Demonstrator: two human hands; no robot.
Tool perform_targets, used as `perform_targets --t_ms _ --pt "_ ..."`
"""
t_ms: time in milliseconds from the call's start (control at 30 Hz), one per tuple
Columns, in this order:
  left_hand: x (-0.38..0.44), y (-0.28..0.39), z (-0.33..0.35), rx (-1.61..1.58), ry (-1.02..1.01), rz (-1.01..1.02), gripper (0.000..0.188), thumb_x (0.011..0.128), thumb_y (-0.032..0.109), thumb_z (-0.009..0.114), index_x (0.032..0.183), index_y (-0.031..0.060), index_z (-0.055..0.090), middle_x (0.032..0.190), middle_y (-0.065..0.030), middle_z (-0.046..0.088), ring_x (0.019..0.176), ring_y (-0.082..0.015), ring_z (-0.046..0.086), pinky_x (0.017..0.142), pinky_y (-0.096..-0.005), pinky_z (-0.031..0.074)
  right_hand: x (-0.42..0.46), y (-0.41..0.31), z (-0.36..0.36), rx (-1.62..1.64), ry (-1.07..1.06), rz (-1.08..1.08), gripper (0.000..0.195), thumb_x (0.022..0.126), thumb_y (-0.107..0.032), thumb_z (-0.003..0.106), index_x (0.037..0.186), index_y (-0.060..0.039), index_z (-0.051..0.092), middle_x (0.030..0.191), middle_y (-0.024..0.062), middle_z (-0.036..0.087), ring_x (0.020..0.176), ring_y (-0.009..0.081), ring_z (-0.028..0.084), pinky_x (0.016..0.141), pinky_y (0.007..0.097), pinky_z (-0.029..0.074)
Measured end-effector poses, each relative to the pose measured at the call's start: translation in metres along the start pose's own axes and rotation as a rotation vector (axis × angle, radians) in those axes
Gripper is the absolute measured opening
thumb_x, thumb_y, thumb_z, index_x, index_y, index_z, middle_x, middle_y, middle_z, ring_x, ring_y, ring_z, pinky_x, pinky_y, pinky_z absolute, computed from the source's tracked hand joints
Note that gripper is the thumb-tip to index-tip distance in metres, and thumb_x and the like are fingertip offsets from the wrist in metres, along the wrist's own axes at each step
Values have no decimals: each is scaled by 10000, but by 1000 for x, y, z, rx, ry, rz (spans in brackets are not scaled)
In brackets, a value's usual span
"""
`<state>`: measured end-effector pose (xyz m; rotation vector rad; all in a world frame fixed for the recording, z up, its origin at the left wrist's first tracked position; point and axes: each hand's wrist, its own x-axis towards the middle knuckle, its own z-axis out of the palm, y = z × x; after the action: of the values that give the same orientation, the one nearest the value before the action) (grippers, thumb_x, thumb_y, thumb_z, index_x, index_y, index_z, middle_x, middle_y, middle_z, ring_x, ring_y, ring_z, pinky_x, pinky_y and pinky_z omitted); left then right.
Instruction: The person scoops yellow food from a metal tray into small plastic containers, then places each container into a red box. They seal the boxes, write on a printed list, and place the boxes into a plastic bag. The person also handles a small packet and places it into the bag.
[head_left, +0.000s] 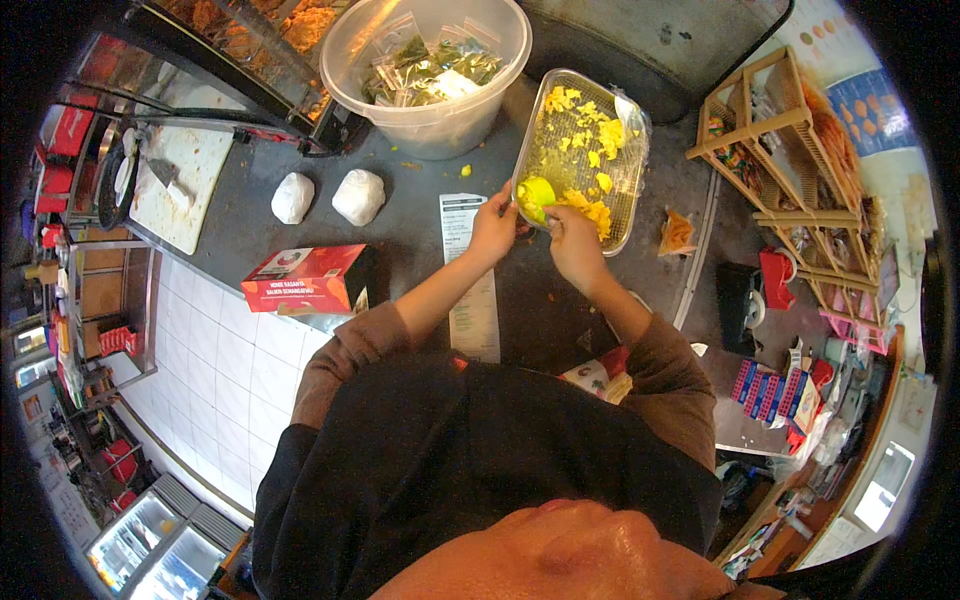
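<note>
My right hand (576, 244) grips a small yellow-green scoop (537, 196) that holds yellow pieces, low over the left part of a wire-mesh metal tray (636, 180). Scrambled-egg-like yellow pieces (592, 124) lie scattered across the mesh. My left hand (495, 227) is at the tray's lower left rim, its fingers closed on the rim or the scoop's edge; which one is hard to tell. Two white wrapped bundles (358, 197) rest on the dark counter to the left. A long printed paper slip (474, 307) lies under my left forearm.
Behind the bundles stands a large translucent plastic tub (427, 124) with small filled bags. A red printed carton (304, 279) sits at the counter's left edge, near a white cutting board (202, 172) with a scraper. A crumpled brown paper (676, 232) lies right of the tray, before a wooden rack (772, 217).
</note>
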<state>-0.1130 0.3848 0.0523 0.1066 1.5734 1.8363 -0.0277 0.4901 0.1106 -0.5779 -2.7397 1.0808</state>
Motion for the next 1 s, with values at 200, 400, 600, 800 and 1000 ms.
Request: perform_targets --t_ms 200,400,600,800,1000 --pt "4 2 -10 136 -129 -113 391 905 183 371 1283 88 339 1013 -78 553 843 -155 565 719 -285 471 10 34 2 612 -58 413 237 830 -69 494 1045 15 546 818 106 598 659 151 583 507 261 426" --pt "-80 53 -41 402 -147 175 475 826 153 503 1272 83 354 1086 -119 514 893 -182 538 755 -307 440 22 59 -8 918 -76 650 322 877 -95 449 1183 4 446 985 109 520 715 121 504 486 199 361" --pt "-185 116 -163 1151 245 886 537 649 183 690 1132 66 486 1064 -132 503 1009 -282 479 841 -361 388 19 55 -27 514 61 536 339 865 -110 469 1189 -9 452 1014 73 557 770 150 552 529 235 391" --pt "-199 93 -261 1712 379 636 810 584 238 728 1289 252 329 1288 -104 318 1232 -335 227 979 -530 159 21 71 -24 789 167 627 294 852 -101 489 1142 -54 478 793 30 538 656 96 517 448 208 361" --pt "-148 124 -291 1647 128 864 467 743 155 549 1193 246 463 1030 -47 545 956 -229 504 858 -423 360 -15 -8 -24 1264 87 598 204 861 -121 490 1051 -57 452 773 24 519 662 91 520 445 203 371"
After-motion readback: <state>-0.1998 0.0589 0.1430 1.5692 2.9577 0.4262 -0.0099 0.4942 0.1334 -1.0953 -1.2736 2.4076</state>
